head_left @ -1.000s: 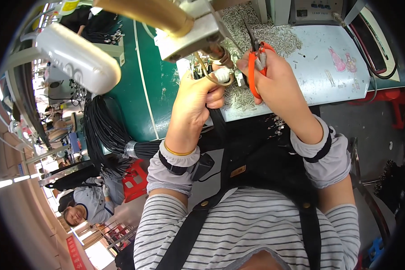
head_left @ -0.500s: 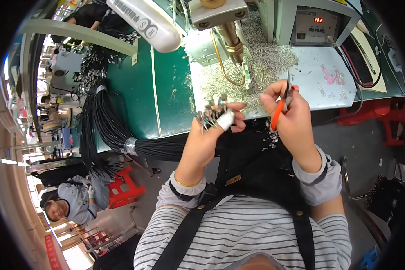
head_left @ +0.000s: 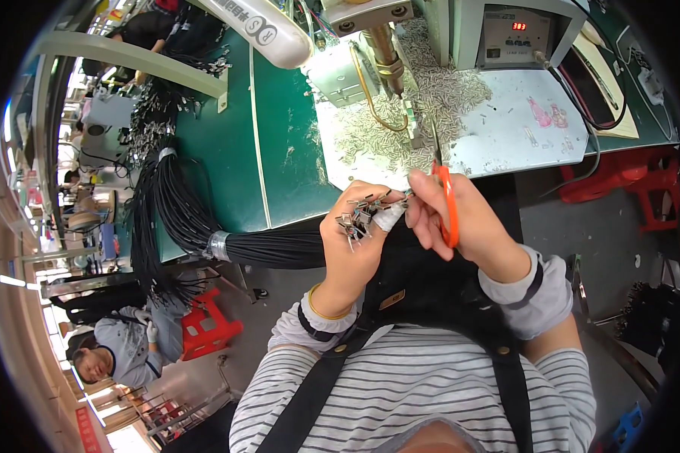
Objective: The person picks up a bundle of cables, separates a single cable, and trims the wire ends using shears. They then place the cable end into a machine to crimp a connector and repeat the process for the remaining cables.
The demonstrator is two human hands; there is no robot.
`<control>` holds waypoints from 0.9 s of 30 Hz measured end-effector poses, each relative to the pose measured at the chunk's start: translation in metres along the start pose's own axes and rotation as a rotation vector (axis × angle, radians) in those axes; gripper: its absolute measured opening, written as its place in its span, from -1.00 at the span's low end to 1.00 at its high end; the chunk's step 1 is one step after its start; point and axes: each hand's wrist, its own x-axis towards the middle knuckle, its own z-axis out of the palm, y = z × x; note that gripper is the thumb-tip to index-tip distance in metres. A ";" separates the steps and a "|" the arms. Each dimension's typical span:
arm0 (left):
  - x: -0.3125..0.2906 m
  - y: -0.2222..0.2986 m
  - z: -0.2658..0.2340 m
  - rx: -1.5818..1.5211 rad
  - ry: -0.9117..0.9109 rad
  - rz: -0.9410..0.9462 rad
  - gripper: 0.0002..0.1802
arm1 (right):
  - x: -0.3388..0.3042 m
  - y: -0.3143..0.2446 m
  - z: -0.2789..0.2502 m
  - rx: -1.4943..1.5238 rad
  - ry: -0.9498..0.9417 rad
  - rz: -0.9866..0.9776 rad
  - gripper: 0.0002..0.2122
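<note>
My left hand (head_left: 353, 260), its thumb wrapped in white tape, is closed round a bunch of cable ends (head_left: 357, 223) with stripped wires and small metal tips. A pair of scissors (head_left: 449, 215) with orange handles hangs in my right hand (head_left: 483, 230), blades pointing up and away. The right thumb and fingertips meet at a wire end beside the taped thumb; whether they pinch it is hard to make out. Both hands are over my lap, just in front of the bench edge. A thick bundle of black cables (head_left: 276, 250) runs left from below my left hand.
A press-like machine (head_left: 385, 57) stands ahead on a white plate (head_left: 521, 113) strewn with small metal pieces (head_left: 378, 140). A control box (head_left: 517, 38) with a red display is at the back right. Red stools (head_left: 208, 325) stand left and right; a person (head_left: 125, 347) sits at the left.
My right hand has moved left and down with the scissors, its fingertips now meeting the left hand. The left fingers have drawn in round the cable ends. The view has shifted slightly.
</note>
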 end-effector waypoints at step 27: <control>-0.006 0.000 0.005 -0.146 0.068 -0.319 -0.81 | 0.003 0.035 0.003 -0.127 0.201 -0.445 -0.95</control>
